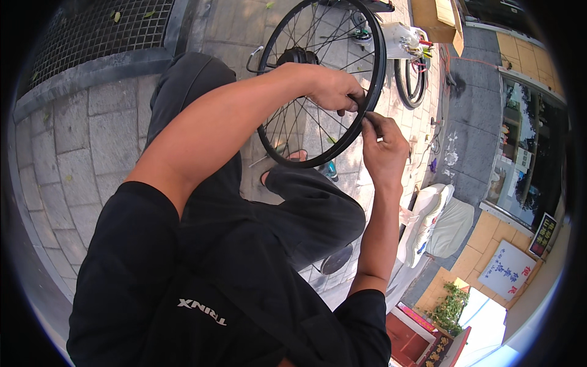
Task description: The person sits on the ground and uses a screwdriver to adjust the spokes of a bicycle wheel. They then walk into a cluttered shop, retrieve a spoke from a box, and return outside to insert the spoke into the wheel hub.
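A spoked bicycle wheel [377, 67] with a black rim stands tilted in front of my knees, its black hub [296, 57] to the left of the rim's right side. My left hand [335, 90] reaches across the spokes, its fingers curled against the inner side of the rim. On the outer side of the same stretch of rim, my right hand [385, 144] pinches the edge between thumb and bent fingers. The two hands are close together with the rim between them. Whether a tyre edge or tube is under the fingertips cannot be made out.
Beyond the wheel are a white container with tools [403, 43], a cardboard box [437, 21] and another wheel or tyre [411, 82]. A blue-green object [331, 170] lies below the rim. A metal grate [98, 37] is at far left; a cushioned seat [428, 223] stands right.
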